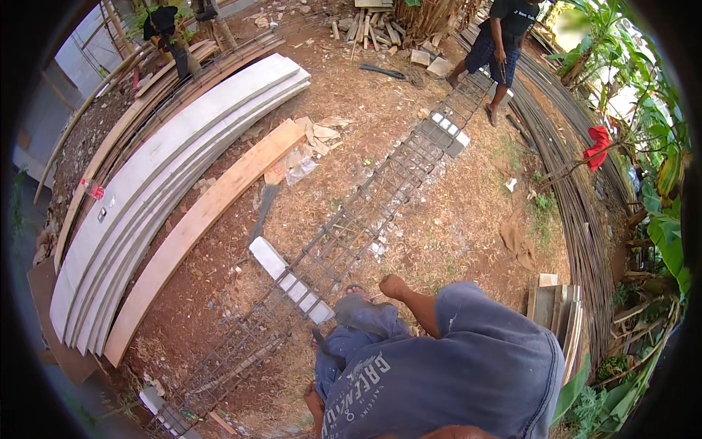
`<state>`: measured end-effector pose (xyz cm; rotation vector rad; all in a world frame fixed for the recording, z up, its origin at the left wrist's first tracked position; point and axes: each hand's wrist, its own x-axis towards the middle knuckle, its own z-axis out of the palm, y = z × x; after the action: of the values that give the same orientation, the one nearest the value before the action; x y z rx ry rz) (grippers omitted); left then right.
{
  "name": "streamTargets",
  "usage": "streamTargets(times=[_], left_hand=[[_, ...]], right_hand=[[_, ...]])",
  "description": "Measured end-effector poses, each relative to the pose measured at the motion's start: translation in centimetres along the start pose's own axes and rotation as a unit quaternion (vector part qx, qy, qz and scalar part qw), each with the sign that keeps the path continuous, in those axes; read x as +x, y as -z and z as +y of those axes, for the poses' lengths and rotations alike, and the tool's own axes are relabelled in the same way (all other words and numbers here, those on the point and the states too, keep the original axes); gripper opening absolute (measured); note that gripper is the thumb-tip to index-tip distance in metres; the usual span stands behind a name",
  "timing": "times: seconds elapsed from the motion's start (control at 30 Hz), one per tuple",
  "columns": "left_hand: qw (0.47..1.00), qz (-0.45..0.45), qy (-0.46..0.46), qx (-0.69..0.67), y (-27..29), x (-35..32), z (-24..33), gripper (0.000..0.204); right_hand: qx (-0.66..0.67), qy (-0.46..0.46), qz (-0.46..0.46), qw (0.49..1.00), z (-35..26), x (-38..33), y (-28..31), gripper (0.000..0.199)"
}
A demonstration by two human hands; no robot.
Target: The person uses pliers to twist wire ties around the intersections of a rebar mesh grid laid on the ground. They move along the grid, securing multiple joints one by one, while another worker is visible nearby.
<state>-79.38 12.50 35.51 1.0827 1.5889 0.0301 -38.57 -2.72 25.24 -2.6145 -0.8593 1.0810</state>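
Rebar cage (344,234) on three white blocks (289,278); right hand (392,286) above.

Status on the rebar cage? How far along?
Done: long rebar cage looks assembled, lying on pale blocks near and far. In hand: right hand sits closed near the cage, whether holding anything I can't tell; left hand barely visible. A second person stands at the far end. Left: loose rebar bundle still unused.

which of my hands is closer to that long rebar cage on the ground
Right. Your right hand is a closed fist beside the rebar cage, just off its near side above your knee. Your left hand sits low by your shirt, farther from the cage.
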Motion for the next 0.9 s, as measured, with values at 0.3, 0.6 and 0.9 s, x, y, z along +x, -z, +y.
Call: streamTargets(times=[0.3,0.6,0.9], left_hand=[[0.989,-0.004,-0.101,0.109,0.5,2.7,0.8,0.021],[0.995,-0.027,-0.067,0.065,-0.7,-0.5,3.1,0.021],[0.997,-0.012,-0.041,0.064,-1.4,-1.2,1.0,0.026]], right_hand=[[-0.016,0.058,0.079,0.995,2.0,-1.4,-2.2,0.029],[0.154,-0.113,0.026,0.981,3.4,-2.5,-0.9,0.03],[0.098,-0.048,0.028,0.994,4.2,1.1,-2.5,0.029]])
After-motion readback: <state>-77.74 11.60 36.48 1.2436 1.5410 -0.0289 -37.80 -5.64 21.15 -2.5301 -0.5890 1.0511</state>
